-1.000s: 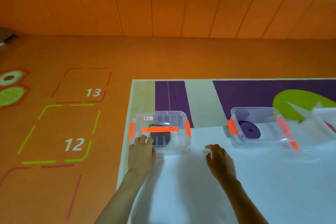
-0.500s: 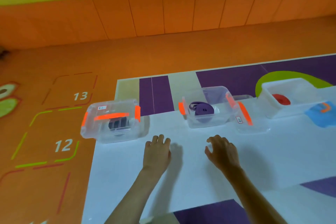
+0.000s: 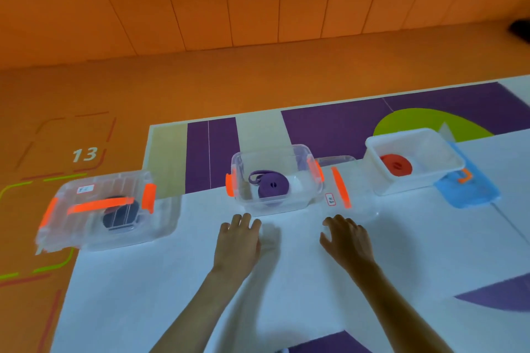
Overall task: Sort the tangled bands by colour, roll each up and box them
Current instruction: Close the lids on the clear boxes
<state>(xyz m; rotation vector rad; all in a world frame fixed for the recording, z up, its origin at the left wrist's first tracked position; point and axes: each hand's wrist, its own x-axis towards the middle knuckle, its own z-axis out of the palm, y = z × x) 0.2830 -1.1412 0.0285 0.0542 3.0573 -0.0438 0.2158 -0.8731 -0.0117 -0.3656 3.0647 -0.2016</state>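
Observation:
Three clear boxes stand in a row on a white sheet. The left box (image 3: 71,226) is lidded, with orange clips, and holds a dark rolled band (image 3: 120,216). Lidless, the middle box (image 3: 301,157) holds a purple rolled band (image 3: 272,188). A red rolled band (image 3: 397,165) lies in the right box (image 3: 447,152). My left hand (image 3: 238,241) rests flat just in front of the middle box, fingers apart, holding nothing. My right hand (image 3: 345,238) hovers beside it, fingers spread and curled, holding nothing. It lies near a clear lid (image 3: 355,203) with an orange handle.
A blue lid (image 3: 470,192) lies under the right box's far side. The white sheet (image 3: 172,295) covers a purple and green mat on an orange floor with painted numbers. An orange padded wall runs along the back.
The view has swung right, away from the lidded left box. My left hand left that box and both hands now sit before the middle box with the purple band.

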